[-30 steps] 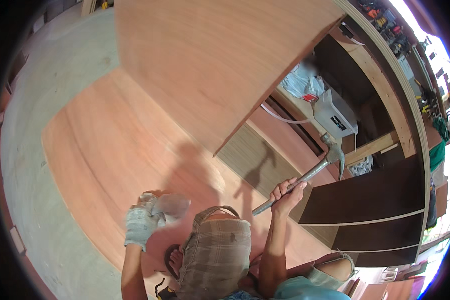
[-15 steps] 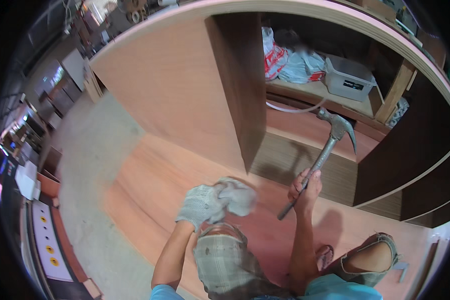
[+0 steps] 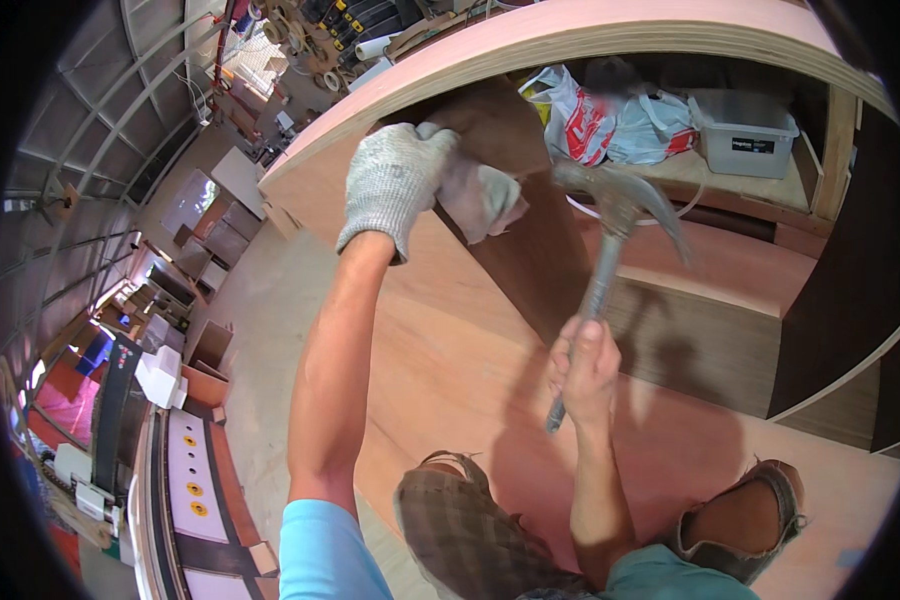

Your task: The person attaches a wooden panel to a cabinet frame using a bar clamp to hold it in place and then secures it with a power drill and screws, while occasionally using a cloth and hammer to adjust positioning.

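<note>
My left hand (image 3: 395,185), in a knitted grey-white glove, is closed on a crumpled pale cloth (image 3: 485,203). It is up at the front edge of an upright dark-faced wooden panel (image 3: 530,235), just under the curved top; whether the cloth touches the panel I cannot tell. My bare right hand (image 3: 583,365) is wrapped round the handle of a metal claw hammer (image 3: 610,235). The hammer stands nearly upright, head up and slightly blurred, in front of the open compartment.
The curved plywood top (image 3: 570,40) arches over the cabinet. Inside, plastic bags (image 3: 610,125) and a clear plastic box (image 3: 745,135) sit on a shelf. My knees are over the pinkish wooden board (image 3: 440,400). A machine with a white panel (image 3: 190,460) stands at left.
My left hand has risen from near my knee to the panel's upper edge, carrying the cloth. The hammer has shifted slightly left, and the view has tilted upward.
</note>
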Available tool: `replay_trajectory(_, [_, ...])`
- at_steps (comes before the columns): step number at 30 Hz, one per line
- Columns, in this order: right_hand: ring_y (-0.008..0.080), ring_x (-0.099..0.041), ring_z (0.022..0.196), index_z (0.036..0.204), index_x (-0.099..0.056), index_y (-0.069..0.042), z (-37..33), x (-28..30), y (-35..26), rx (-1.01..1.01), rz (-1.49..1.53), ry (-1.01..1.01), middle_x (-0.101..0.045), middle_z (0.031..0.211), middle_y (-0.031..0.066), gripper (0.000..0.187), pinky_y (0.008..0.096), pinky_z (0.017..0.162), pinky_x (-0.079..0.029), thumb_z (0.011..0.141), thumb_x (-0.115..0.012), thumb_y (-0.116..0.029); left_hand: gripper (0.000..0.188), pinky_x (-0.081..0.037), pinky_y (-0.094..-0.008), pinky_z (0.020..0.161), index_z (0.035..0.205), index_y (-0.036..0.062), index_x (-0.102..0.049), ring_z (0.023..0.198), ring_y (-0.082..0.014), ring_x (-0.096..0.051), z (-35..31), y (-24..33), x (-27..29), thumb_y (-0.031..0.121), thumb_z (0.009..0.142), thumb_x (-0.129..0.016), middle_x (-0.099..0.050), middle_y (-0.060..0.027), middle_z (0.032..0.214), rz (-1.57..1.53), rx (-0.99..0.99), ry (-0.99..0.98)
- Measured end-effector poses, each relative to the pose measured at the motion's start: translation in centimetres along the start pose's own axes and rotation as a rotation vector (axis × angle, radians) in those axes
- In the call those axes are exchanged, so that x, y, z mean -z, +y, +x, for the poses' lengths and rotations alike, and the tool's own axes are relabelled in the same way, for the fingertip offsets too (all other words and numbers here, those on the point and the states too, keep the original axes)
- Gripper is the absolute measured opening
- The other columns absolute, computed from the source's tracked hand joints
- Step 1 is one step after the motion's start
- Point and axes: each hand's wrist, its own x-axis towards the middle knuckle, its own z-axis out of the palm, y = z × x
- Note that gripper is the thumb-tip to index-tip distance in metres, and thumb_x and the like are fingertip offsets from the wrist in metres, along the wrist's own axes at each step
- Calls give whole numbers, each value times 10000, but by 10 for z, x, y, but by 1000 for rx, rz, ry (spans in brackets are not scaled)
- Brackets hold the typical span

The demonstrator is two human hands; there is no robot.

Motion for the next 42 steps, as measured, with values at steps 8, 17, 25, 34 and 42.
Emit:
replay_trajectory(8, [272,-559,473,890,-503,-11,95,-48,54,126,-386,-76,-528,584,126,438,421,445,-416,1101,-434,-388,483,-544,-514,877,1073,-9,-709,962,-436,-699,-16,24,14,425,865,-668,-713,-288,937,356,79,206])
replay_trajectory(17, [395,-612,544,892,-525,13,107,-85,48,230,-431,-74,-573,606,205,438,484,521,-461,1095,-461,-369,704,-523,-467,941,1392,28,-538,1072,-401,-691,-25,-20,-28,363,828,-794,-718,-255,1113,159,-2,691])
replay_trajectory(25, [237,-579,470,897,-539,-1,118,-73,26,84,-406,-131,-551,579,118,454,405,468,-451,1103,-412,-385,627,-522,-486,917,1385,31,-532,1059,-429,-678,-6,-14,-53,282,853,-751,-708,-259,1115,-4,107,698])
replay_trajectory(34, [345,-579,574,921,-541,21,110,-96,25,292,-340,-12,-563,644,191,420,439,520,-446,1091,-462,-355,580,-536,-478,894,1371,55,-560,1038,-414,-691,-4,-17,-57,218,846,-744,-722,-236,1100,10,75,713])
replay_trajectory(42, [324,-629,544,899,-559,39,99,-86,6,230,-289,-53,-588,619,195,458,448,555,-480,1096,-451,-360,582,-538,-470,904,1382,45,-562,1043,-416,-695,-7,-29,-56,207,852,-740,-727,-237,1109,-78,102,682])
